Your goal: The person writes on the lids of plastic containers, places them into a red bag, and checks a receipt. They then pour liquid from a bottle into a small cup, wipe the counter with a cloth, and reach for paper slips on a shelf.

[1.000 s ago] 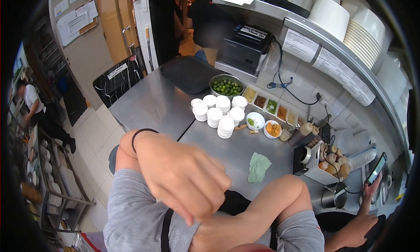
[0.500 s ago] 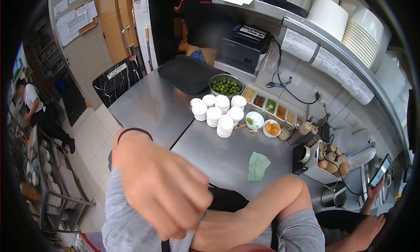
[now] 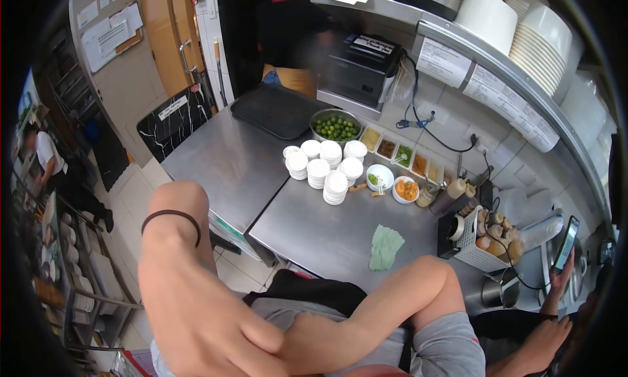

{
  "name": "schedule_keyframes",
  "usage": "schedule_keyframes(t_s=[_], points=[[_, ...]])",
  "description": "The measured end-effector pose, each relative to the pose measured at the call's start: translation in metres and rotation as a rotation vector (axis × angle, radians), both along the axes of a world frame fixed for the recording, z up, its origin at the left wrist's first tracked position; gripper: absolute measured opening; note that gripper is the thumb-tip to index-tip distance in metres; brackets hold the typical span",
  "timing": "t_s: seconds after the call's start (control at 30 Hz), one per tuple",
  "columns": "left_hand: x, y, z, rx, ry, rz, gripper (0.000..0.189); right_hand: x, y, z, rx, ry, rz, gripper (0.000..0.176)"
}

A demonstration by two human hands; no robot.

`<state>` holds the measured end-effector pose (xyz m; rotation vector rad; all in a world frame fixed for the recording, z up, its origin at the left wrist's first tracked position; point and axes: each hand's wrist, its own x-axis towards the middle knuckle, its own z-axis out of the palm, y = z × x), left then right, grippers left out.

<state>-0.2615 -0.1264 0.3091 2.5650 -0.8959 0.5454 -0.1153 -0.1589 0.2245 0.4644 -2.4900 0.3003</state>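
Note:
My left hand (image 3: 203, 311), with a dark band round its wrist, is close to the camera in front of my grey shirt (image 3: 386, 341). Its fingers are bent and pressed together, and the fingertips drop out of sight, so whatever they may hold is hidden. My right forearm (image 3: 386, 311) crosses my body from the bent elbow. Behind the left hand, my right hand (image 3: 311, 347) shows only its back near the wrist; its fingers are hidden. On the steel counter (image 3: 307, 236) lies a green cloth (image 3: 386, 247), apart from both hands.
Stacked white lids or dishes (image 3: 335, 187) stand beside a bowl of green limes (image 3: 335, 125). Small bowls, topping trays (image 3: 403, 156) and a bottle basket (image 3: 481, 249) line the wall. At right, another person's hand holds a phone (image 3: 566, 245). A person (image 3: 51, 161) stands far left.
My left hand has moved left and down, nearer the body, and its fingertips have left view. My right arm has barely moved. The phone at right is held slightly higher.

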Motion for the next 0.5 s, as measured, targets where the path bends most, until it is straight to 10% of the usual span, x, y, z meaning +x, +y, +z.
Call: schedule_keyframes(t_s=[0.33, 0.5], points=[[-0.008, -0.001, 0.013, 0.229, 0.327, 0.057, 0.017, -0.012, -0.004, 0.003, 0.022, 0.011, 0.025, 0.015], [-0.002, -0.005, 0.005, -0.022, 0.052, 0.112, 0.014, -0.015, -0.011, 0.009, 0.035, 0.009, 0.037, 0.015]])
